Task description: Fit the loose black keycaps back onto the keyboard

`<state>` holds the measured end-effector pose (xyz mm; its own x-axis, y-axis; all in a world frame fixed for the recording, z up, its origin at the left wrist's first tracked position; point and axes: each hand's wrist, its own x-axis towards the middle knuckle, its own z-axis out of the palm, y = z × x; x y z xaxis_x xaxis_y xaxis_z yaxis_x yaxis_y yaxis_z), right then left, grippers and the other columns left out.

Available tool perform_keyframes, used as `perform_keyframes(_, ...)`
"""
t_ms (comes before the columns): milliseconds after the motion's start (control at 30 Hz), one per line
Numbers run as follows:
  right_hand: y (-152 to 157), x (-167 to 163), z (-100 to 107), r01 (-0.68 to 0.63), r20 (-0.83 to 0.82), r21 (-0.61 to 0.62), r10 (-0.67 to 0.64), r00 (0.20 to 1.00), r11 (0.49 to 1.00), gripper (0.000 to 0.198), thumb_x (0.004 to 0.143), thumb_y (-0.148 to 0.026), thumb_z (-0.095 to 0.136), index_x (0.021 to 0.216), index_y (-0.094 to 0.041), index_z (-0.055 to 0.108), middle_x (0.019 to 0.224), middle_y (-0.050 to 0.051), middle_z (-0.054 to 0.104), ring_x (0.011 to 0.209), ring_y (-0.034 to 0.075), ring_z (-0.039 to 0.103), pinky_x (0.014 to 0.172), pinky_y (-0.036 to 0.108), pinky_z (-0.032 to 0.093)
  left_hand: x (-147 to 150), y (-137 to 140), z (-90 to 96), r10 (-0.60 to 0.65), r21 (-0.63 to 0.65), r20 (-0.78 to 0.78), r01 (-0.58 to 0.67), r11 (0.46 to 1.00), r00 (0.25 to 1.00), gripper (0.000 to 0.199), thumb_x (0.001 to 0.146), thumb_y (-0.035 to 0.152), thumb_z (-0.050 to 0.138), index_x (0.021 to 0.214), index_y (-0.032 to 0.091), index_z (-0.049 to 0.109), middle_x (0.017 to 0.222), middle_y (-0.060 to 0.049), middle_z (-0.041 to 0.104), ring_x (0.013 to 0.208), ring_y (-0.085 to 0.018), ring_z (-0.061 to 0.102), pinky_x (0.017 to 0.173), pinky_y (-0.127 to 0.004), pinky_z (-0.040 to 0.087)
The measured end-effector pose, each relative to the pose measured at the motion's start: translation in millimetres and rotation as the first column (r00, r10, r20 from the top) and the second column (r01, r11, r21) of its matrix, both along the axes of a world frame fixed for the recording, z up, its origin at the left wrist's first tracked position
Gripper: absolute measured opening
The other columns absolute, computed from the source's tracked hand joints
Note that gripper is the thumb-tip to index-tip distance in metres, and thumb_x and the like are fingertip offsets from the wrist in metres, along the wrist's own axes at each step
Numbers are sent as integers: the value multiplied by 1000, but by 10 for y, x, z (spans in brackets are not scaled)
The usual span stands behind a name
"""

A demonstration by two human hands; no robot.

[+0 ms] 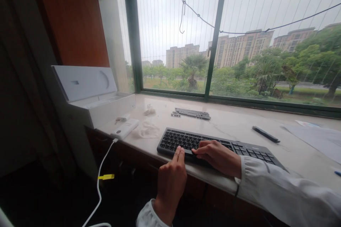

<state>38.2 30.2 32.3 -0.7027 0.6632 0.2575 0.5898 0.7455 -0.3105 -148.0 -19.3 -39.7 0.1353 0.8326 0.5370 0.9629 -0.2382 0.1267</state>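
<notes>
A dark keyboard lies on the marble windowsill along its front edge. Its left part shows rows of small squares that look like bare key sockets; the right part is partly covered by my right arm. My left hand reaches up from below, index and middle fingers stretched out and touching the keyboard's front rows, the other fingers curled. Over the middle of the keyboard, my right hand has thumb and fingertips together at the front row; what is between them, if anything, is hidden. Behind the keyboard lie several dark strips of keycaps.
An open white box stands at the left, near a white power strip with a cable hanging down. Crumpled plastic lies beside it. At the right are a black pen-like object and paper sheets.
</notes>
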Motion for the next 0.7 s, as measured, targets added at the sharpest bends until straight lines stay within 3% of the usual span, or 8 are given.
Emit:
perform_keyframes(67, 16, 45, 76, -64, 39, -46, 66, 997, 997, 43, 99, -40, 39, 88, -17, 74, 80, 6, 64, 65, 12, 56, 59, 26, 37, 5, 5, -15, 16, -9, 7, -15, 1000, 1000, 47, 90, 9, 45, 135, 21, 54, 136, -10, 56, 84, -16, 72, 62, -20, 57)
perform_keyframes(167, 34, 89, 113, -55, 36, -68, 57, 998, 996, 37, 97, -40, 46, 91, -18, 75, 79, 6, 65, 69, 13, 57, 62, 26, 38, 31, 18, -17, 42, -7, -1, -42, 999, 999, 47, 90, 9, 46, 134, 22, 55, 136, -7, 56, 83, -15, 72, 63, -19, 57)
perform_keyframes(467, -9, 129, -87, -66, -114, -8, 65, 991, 998, 36, 98, -39, 42, 99, -21, 73, 82, 8, 68, 76, 17, 58, 69, 29, 43, 244, -22, 65, 114, 31, -142, -111, 993, 983, 55, 82, 7, 53, 134, 24, 55, 138, -14, 52, 63, -16, 70, 50, -23, 56)
perform_keyframes(700, 7, 154, -110, -87, -141, 6, 87, 986, 996, 28, 96, -35, 48, 93, -23, 72, 79, 6, 68, 76, 17, 56, 69, 29, 43, 212, -29, 26, 49, 3, -80, -49, 999, 996, 57, 81, 1, 49, 134, 20, 55, 140, -8, 49, 74, -16, 72, 55, -21, 58)
